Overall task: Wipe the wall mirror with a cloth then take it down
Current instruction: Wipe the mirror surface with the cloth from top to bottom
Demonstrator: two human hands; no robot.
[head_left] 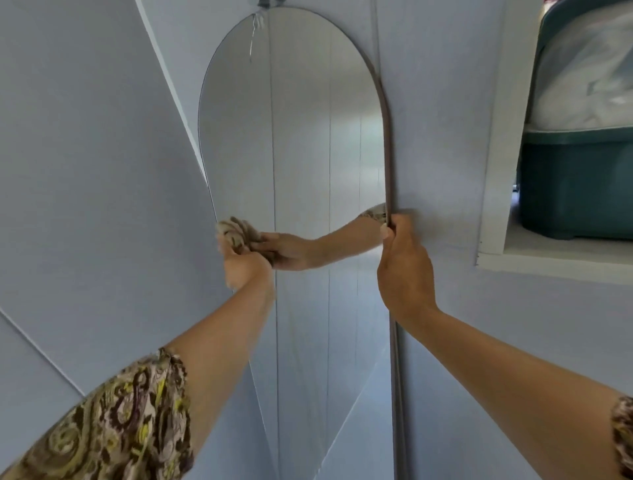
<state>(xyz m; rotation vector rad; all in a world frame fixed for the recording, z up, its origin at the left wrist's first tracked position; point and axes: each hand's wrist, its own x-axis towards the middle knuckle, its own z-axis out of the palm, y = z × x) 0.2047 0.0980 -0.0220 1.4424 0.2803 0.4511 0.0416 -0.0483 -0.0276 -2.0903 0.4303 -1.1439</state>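
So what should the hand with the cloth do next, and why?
Probably slide the cloth up the mirror: the left hand holds it low by the left edge, a streaky mark shows near the top, and the right hand grips the right edge, steadying it.

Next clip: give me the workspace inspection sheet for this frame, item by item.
Surface: pale blue wall with panel seams.
Job's things: arched mirror on the wall, its top by a hook; patterned cloth bunched at its left edge.
Clutter: nothing seen.
Grips: left hand grips the cloth against the glass; right hand grips the mirror's right edge.
Cables: nothing seen.
Surroundings: wall niche at right holding a teal container.
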